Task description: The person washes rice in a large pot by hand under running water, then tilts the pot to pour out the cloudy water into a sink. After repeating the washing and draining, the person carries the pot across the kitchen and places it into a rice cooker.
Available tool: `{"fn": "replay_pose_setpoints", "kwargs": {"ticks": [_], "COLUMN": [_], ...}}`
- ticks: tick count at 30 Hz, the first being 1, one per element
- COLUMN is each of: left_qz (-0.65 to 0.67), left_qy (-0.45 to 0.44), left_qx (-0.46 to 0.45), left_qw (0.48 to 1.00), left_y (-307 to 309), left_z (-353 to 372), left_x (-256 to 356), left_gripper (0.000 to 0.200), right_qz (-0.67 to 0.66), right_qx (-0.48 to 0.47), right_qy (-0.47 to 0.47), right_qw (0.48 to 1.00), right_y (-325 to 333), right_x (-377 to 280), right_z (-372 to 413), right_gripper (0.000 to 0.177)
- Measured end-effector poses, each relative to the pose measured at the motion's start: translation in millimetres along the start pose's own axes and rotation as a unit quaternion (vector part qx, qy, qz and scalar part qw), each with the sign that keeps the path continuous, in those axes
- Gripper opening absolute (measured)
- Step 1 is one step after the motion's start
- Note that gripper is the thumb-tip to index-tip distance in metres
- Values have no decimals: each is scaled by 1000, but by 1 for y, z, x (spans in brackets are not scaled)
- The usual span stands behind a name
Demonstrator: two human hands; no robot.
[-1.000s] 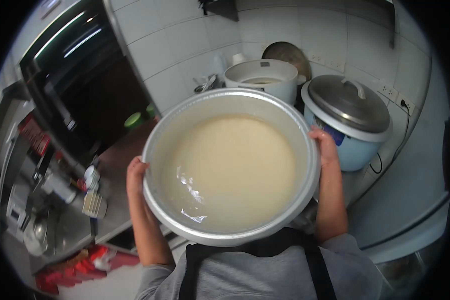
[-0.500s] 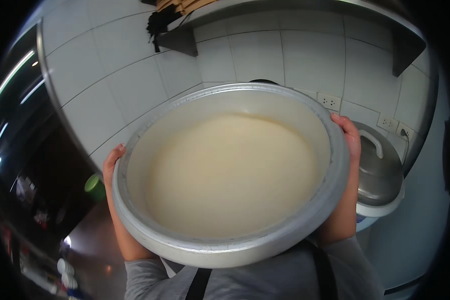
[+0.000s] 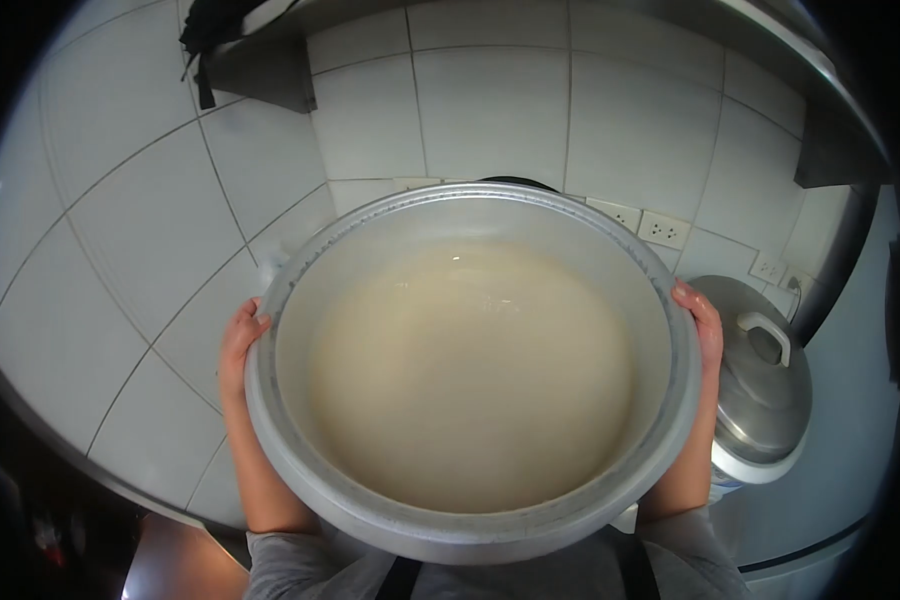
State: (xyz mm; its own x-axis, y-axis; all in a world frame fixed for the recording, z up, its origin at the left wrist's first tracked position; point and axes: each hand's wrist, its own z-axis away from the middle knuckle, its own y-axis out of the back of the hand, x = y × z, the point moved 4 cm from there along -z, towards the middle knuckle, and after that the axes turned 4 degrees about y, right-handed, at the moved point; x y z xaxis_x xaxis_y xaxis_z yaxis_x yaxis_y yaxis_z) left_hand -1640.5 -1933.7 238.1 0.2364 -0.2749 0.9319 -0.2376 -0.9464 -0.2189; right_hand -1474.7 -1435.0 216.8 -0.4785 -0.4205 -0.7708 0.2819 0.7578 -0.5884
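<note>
A large round metal pot [image 3: 470,532] fills the middle of the view, held up in front of my body. Cloudy, pale liquid [image 3: 475,380] lies inside it, with small glints on its surface. My left hand [image 3: 240,340] grips the rim on the left side, fingers wrapped round it. On the opposite side, my right hand [image 3: 702,320] holds the rim, its thumb near the top edge. Both hands' undersides are partly hidden by the pot.
A lidded metal cooker [image 3: 755,390] stands at the right, beside a pale blue surface [image 3: 830,430]. Wall sockets [image 3: 662,229] sit behind the pot. Overhead runs a metal shelf [image 3: 670,18] with a black item [image 3: 213,25] hanging at its left end.
The view has turned left, bringing in more tiled wall. The pot sits slightly lower and farther right in view, still in both hands. Its liquid now shows small glints, and the green object has left view.
</note>
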Motion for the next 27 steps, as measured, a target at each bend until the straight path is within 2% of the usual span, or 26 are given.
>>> {"fn": "replay_pose_setpoints", "kwargs": {"ticks": [5,8,11,14,17,19,22,25,27], "left_qz": [-17,-44,-138,-129,-65,-61,-73,-60,-59], "left_qy": [8,46,60,66,118,136,147,158,166], "left_qx": [12,4,-47,23,-63,-53,-56,-59,-65], "left_qw": [1000,998,988,989,989,987,985,984,982], "left_y": [1,-9,7,-4,7,10,5,2,2], "left_z": [-56,-77,-102,-88,-101,-103,-97,-87,-84], "left_x": [-13,-17,-41,-57,-93,-107,-111,-117,-118], "left_gripper": [35,34,34,33,33,32,30,27,26], "right_qz": [46,54,40,80,133,114,136,43,-22], "right_qx": [51,56,80,121,123,140,160,200,195], "right_qy": [0,-13,-21,1,5,-46,-57,-92,-51], "right_qw": [998,997,996,989,983,982,976,974,979], "right_y": [3,0,11,18,18,1,22,39,24], "right_x": [23,38,53,66,76,81,90,102,100], "right_z": [-25,-31,-31,-27,-29,-21,-21,-21,-24], "right_gripper": [35,37,41,43,43,41,38,38,40]}}
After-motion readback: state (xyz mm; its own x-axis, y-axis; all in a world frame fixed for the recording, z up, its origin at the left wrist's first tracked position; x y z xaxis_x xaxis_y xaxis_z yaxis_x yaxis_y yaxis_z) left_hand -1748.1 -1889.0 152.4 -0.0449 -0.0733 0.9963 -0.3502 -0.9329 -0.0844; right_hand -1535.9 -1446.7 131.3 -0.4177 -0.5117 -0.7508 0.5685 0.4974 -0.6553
